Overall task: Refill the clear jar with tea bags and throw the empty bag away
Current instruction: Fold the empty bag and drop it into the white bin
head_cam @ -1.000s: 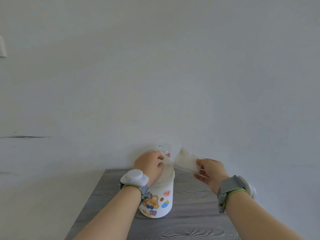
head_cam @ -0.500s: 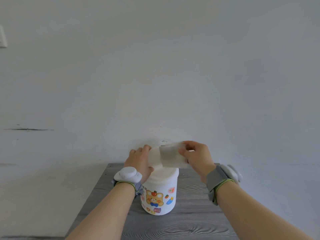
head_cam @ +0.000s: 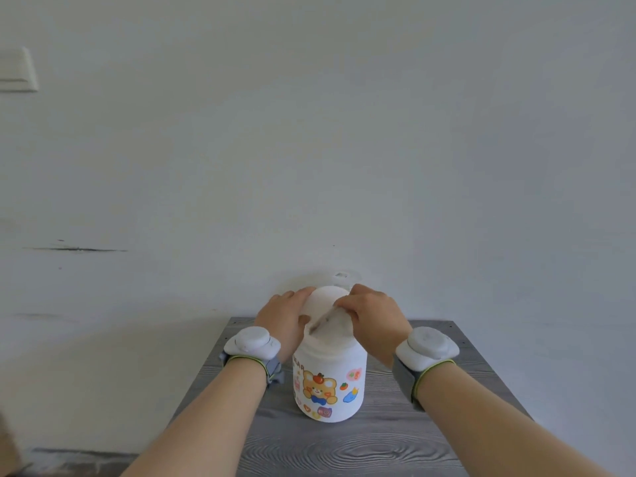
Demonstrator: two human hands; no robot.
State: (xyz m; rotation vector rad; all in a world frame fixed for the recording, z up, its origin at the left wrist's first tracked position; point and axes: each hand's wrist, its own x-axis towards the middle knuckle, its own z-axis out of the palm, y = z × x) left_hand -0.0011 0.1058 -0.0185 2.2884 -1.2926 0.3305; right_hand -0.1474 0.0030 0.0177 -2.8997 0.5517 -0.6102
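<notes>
Grey wooden table (head_cam: pixel 395 442): carries a white bin (head_cam: pixel 328 383) with a bear sticker, upright between the two forearms.
Left hand (head_cam: pixel 284 320): at the bin's 9 o'clock, thumb in front and fingers behind, gripping what looks like the round lid (head_cam: pixel 321 299) and holding it tipped up.
Empty bag (head_cam: pixel 327 323): pale and crumpled at the bin's mouth, just under the lid. Its edges are hard to make out.
Clear jar (head_cam: pixel 344 277): at 12 o'clock behind the bin, mostly hidden, with only its top showing.
Right hand (head_cam: pixel 373 316): at the bin's 3 o'clock, fingers curled down over the opening onto the empty bag, apparently pinching it.
Key relation: the empty bag lies at 9 o'clock from the right hand, which is the nearer one. The opening is straight below, so the push likely goes down.
</notes>
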